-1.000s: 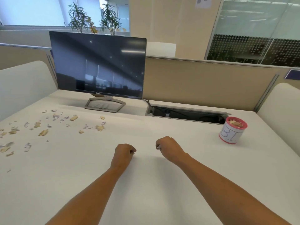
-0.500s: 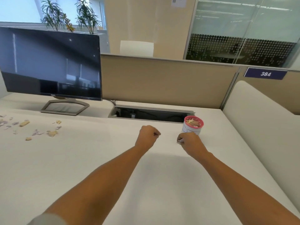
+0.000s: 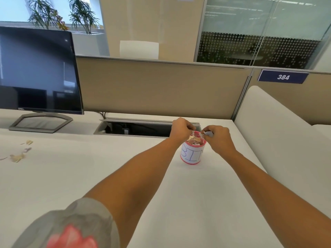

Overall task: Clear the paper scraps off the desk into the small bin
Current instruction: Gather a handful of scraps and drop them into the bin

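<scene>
Both hands over the bin (image 3: 192,153), which stands on the desk (image 3: 161,203) right of middle, just in front of the hatch (image 3: 134,128). The bin is heaped to the rim with paper.

Left hand (image 3: 180,130): fingers curled down over the rim's far-left side, tips pinching a pale bit (image 3: 193,132). It is small, so that is my best reading.

Right hand (image 3: 218,138): thumb and fingers pinching a grey-white scrap (image 3: 207,133) just above the rim's right side, clear of the heap.

More scraps (image 3: 18,156) lie loose far left on the desk, below the monitor (image 3: 35,72) and well apart from the bin. Plenty left to clear, I'd judge.

Handling, as a guess:
- The paper is near weightless, thin and limp.
- It lies flat on a smooth top, so it is hard to get under. Pinch an edge, or rake pieces together and lift from the sides.
- It will flutter or stick to skin on release. Drop it low and close to the rim.
- There is no breakage risk, and tearing doesn't matter here.
- The bin looks light and is already overfull, so a nudge could tip it or shed pieces.
- New pieces may slide off the heap. Pressing the pile down first would help.
</scene>
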A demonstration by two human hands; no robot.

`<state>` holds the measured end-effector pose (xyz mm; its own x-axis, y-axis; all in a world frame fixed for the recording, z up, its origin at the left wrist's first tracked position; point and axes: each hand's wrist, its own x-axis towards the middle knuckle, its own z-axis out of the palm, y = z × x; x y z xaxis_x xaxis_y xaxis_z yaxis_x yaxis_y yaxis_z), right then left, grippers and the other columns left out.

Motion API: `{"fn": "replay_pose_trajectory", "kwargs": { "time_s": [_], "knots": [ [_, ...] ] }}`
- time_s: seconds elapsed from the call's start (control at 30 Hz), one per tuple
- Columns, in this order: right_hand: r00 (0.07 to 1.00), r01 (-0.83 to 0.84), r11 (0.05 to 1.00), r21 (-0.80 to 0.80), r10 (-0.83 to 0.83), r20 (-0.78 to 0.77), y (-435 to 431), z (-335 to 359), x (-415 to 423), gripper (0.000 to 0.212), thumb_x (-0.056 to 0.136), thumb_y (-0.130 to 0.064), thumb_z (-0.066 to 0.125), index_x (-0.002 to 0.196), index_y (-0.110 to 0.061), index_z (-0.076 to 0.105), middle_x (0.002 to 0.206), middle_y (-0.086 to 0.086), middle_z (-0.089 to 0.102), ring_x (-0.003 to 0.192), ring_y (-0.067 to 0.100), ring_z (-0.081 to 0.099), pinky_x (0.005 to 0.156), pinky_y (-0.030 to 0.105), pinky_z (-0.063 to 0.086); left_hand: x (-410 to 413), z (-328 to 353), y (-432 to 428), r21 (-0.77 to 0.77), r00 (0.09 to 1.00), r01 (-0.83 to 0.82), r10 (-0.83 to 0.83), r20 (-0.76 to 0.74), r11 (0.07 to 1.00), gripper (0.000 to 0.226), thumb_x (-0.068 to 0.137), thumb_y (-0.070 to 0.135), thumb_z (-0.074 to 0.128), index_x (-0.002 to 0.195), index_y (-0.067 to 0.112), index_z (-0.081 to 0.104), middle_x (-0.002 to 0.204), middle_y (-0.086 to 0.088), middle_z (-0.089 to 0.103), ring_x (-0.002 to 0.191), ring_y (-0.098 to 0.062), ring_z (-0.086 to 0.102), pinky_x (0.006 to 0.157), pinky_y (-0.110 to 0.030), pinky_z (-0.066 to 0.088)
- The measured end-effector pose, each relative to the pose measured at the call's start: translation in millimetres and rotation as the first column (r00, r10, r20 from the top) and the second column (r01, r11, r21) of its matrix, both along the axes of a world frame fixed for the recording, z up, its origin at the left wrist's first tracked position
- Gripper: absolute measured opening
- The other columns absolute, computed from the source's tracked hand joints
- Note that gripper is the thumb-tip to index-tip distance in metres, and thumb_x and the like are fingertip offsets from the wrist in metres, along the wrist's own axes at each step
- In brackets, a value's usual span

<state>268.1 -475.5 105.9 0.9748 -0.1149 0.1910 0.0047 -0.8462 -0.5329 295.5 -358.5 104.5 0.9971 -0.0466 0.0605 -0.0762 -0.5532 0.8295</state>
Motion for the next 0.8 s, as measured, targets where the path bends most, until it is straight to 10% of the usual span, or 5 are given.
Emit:
{"fn": "replay_pose_trajectory", "kwargs": {
  "time_s": [0.57,0.8],
  "knots": [
    [0.966,-0.225,0.948,-0.225,0.187,-0.176,10.9,-3.7,26.7,0.032,0.095,-0.01,0.045,0.127,-0.007,0.051,0.127,0.014,0.04,0.117,0.03,0.049,0.095,0.033,0.045,16.5,-16.3,4.6,-0.052,0.995,-0.071,0.075,0.06,0.996,0.027,0.094,0.004,0.047,0.113,0.002,0.065,0.119,-0.015,0.065,0.111,-0.028,0.061,0.102,-0.035,0.043],
    [0.985,-0.154,0.931,-0.33,0.117,-0.129,19.2,-6.4,33.8,0.023,0.091,-0.02,0.056,0.113,-0.014,0.06,0.114,0.01,0.065,0.1,0.027,0.061,0.081,0.029,0.048,12.0,-36.2,15.4,-0.054,0.996,-0.068,0.065,-0.063,0.996,0.036,0.094,0.015,0.05,0.129,0.007,0.053,0.135,-0.012,0.054,0.125,-0.028,0.051,0.107,-0.037,0.038]
  ]
}}
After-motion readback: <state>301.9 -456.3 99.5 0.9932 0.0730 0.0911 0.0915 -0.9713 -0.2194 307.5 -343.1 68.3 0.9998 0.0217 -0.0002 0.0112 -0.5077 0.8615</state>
